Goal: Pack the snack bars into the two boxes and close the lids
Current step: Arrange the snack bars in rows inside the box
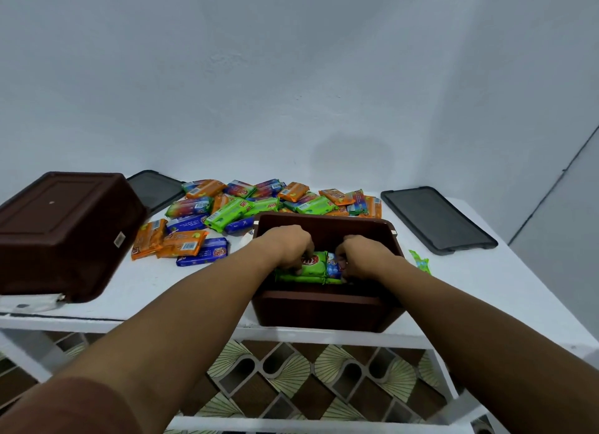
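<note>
Both hands are down in the open box [324,307]. The left hand [288,252] curls over the green bars [312,268] stacked inside, and the right hand [363,255] grips their other end. The loose pile [246,207] waits just behind on the table [181,284]. The second box [64,226] sits upside down far left. Two lids [437,219] lie flat at the back, well apart.

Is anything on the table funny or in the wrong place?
Yes. The other brown box on the left sits upside down, bottom up, so no bars can go in yet. One green snack bar lies alone right of the open box, away from the pile.
</note>
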